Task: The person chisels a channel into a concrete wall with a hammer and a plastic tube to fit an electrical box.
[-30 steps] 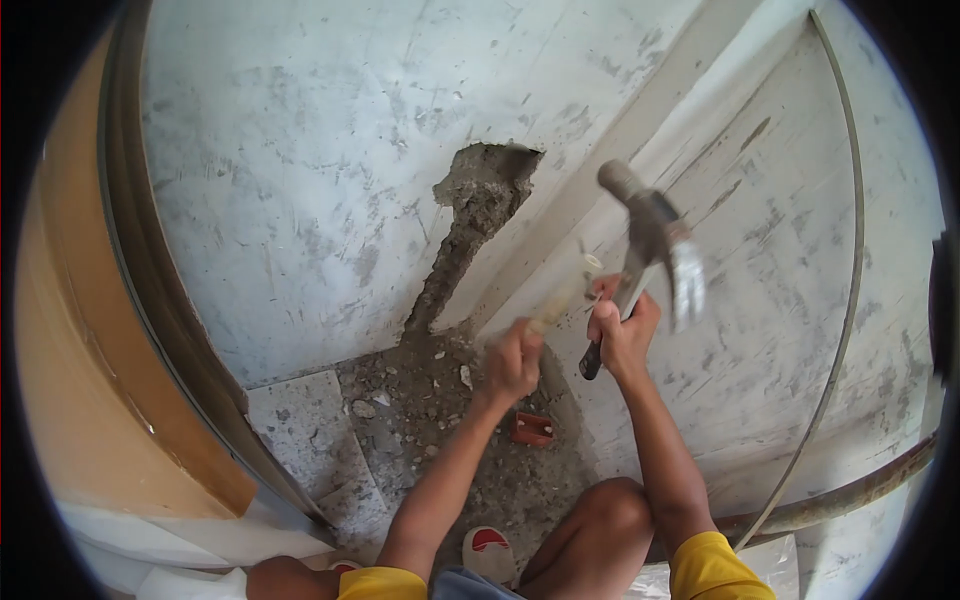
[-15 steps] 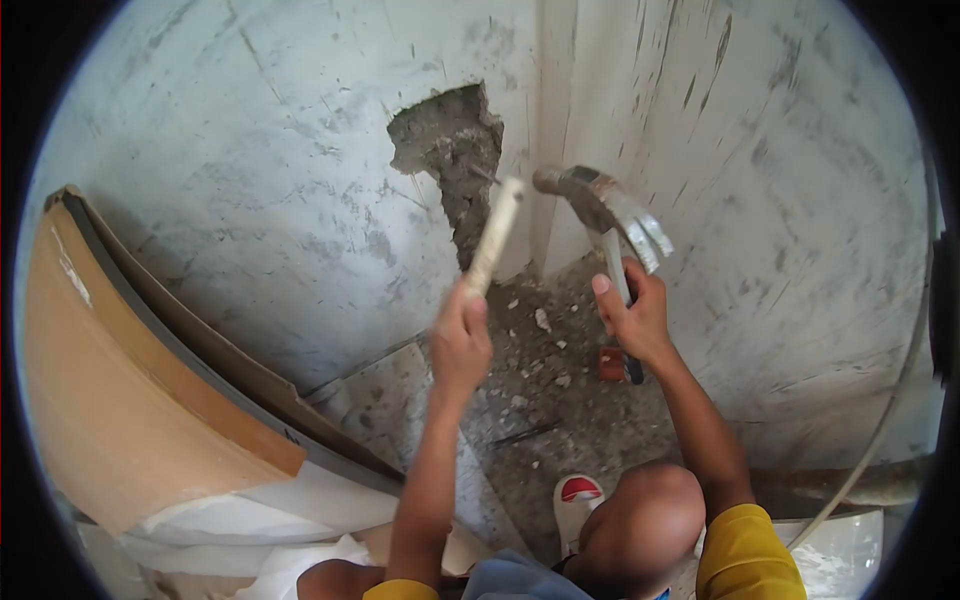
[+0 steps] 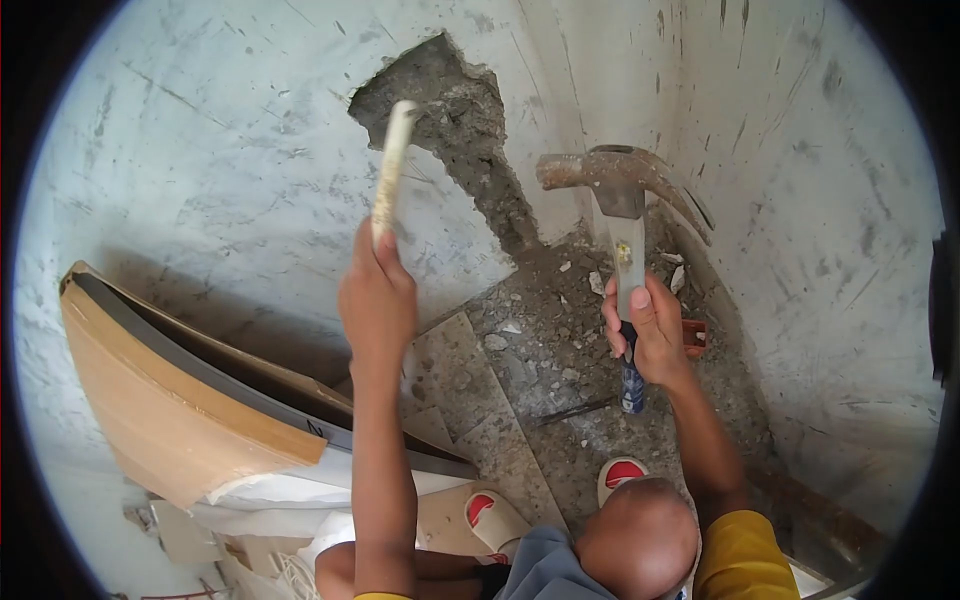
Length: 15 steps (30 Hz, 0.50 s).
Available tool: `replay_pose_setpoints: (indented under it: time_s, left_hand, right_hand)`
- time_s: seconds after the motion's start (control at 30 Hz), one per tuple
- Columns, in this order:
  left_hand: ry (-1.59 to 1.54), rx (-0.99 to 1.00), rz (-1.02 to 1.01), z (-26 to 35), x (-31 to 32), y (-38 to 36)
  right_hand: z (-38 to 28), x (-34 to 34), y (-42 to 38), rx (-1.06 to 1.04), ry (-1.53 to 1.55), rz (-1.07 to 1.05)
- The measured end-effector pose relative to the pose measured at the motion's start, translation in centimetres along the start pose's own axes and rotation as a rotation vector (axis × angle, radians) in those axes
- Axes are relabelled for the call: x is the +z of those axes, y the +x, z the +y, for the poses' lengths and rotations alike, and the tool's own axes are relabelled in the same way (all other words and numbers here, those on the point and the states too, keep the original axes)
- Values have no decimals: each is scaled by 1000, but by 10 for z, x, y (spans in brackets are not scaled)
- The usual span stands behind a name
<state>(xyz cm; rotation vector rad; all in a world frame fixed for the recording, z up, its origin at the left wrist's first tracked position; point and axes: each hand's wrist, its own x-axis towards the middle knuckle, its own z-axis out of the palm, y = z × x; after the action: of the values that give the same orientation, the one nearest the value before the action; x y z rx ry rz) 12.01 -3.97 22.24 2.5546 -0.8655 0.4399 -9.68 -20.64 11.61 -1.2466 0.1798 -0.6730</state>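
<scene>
One scuffed whitish wall (image 3: 270, 150) is surrounding rough grey cavity (image 3: 485, 185). R hand (image 3: 658, 335), fingers wrapped, is gripping rusty-headed claw hammer (image 3: 618, 185) mid-handle, prob. for control; L hand (image 3: 380, 305), closed, is pointing slim cream rod (image 3: 393, 165) cavity-ward, prob. for reach.

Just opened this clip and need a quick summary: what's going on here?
A person crouches by a wall that has a rough, broken-out channel running down to the floor. Their right hand holds a claw hammer upright, off the wall. Their left hand grips a pale rod-like tool, its top end in front of the channel. Rubble litters the floor below.
</scene>
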Motion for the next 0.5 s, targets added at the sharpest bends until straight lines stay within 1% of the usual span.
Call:
replay_pose_setpoints:
  time_s: [0.03,0.07,0.13,0.17,0.23,0.27,0.33,0.37,0.4,0.47,0.5]
  left_hand:
    - [35,-54,-48,-5,1,12]
    - [43,-53,-45,-4,1,4]
    - [-134,-25,-91,2,-1,-32]
    - [-189,-18,-158,8,2,-56]
    - [-299,7,-281,17,18,-106]
    - [-358,30,-334,19,29,-126]
    - [-491,12,-396,25,39,-151]
    - [-486,15,-394,24,39,-157]
    - [-489,-2,-408,23,39,-162]
    - [-489,-22,-413,19,37,-167]
    - [-508,-33,-419,17,36,-169]
  right_hand:
    - [1,-1,1,-11,-37,20]
    - [9,-2,0,-13,-29,18]
    - [29,-6,-1,-29,-14,9]
    - [32,-4,2,-30,-3,13]
    - [38,10,10,-165,162,41]
    - [37,16,14,-162,173,38]
    - [27,25,20,-87,335,34]
    - [23,27,22,-36,300,63]
    - [24,28,23,-39,304,63]
    - [30,30,26,42,254,64]
    - [32,30,29,38,256,54]
